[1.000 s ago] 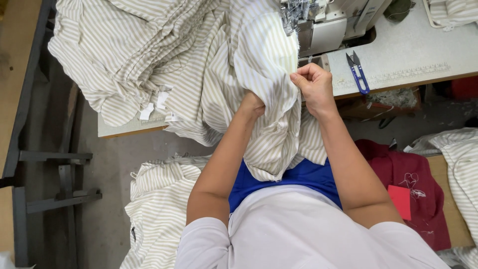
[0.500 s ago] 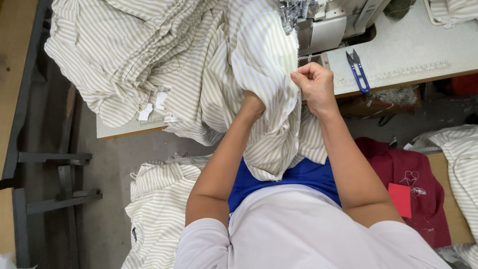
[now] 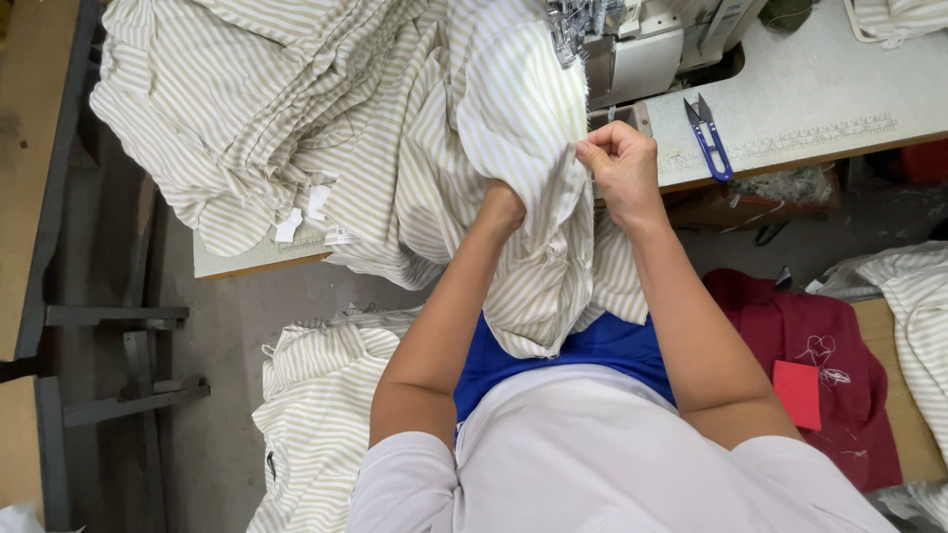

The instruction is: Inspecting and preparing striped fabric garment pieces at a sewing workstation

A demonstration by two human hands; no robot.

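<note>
While I watched via the head cam, the right hand [image 3: 620,168] was clenched, pinching the edge of the cream-and-beige striped cotton garment [image 3: 513,178] betw. thumb & fingers, just beside the white sewing machine [image 3: 657,44]. The left hand [image 3: 502,209] was buried in that fabric up to the wrist; couldn't tell its grip. The garment draped from the grey worktable [image 3: 820,84] down over the lap. Blue-handled thread snips [image 3: 707,138] lay near the right hand, not touching.
</note>
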